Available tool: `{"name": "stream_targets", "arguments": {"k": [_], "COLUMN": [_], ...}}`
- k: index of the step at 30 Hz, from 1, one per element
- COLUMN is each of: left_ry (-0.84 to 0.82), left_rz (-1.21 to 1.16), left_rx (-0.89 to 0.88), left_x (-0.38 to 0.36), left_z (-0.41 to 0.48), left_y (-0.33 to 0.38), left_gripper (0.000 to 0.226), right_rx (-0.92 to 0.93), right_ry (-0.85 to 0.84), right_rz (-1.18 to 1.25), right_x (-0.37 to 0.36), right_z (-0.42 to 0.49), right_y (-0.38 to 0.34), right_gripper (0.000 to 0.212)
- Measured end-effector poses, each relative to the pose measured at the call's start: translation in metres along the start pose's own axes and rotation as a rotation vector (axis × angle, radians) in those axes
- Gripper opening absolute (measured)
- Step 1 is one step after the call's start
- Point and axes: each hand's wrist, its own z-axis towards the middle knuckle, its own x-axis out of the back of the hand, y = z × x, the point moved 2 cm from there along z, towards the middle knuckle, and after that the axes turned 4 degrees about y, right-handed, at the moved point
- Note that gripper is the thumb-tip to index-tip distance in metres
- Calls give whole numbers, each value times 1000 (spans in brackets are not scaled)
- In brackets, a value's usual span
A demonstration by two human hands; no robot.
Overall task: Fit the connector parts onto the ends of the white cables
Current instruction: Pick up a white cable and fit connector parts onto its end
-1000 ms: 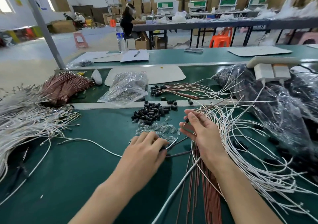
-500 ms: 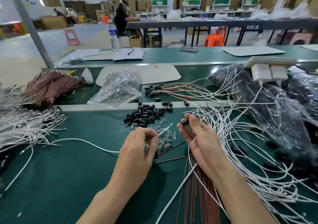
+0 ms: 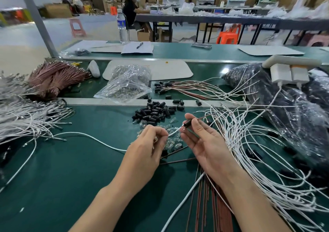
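My left hand (image 3: 147,148) pinches the end of a white cable (image 3: 92,137) that trails off to the left across the green mat. My right hand (image 3: 201,139) pinches a small black connector (image 3: 187,124) with a brown wire behind it, right at the white cable's metal tip. A pile of black connector parts (image 3: 154,112) lies just beyond my hands, and clear glass-like parts (image 3: 173,140) are scattered under them. Loose white cables (image 3: 249,142) fan out to the right; a white cable bundle (image 3: 23,119) lies at the left.
Brown wires (image 3: 204,205) lie under my right forearm. A clear bag of small parts (image 3: 126,85), a brown wire bundle (image 3: 53,78) and finished leads (image 3: 187,87) sit beyond the metal rail. Black plastic bags (image 3: 293,107) fill the right. A person sits at a far table.
My left hand lifted off the mat with the white cable end and brought it to the black connector in my right hand. Both hands rose slightly and came together.
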Motion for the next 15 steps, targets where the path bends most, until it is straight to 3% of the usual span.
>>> {"name": "stream_targets", "arguments": {"k": [8, 15], "left_ry": [-7, 81], "left_rz": [10, -108], "left_rx": [-20, 45], "left_x": [-1, 1], "left_z": [1, 2], "left_y": [2, 0], "left_gripper": [6, 4], "right_rx": [-2, -62], "right_ry": [-36, -87], "right_rz": [-101, -70], "right_x": [-2, -3], "right_z": [-1, -3], "right_y": [1, 2], "right_gripper": [22, 26]}}
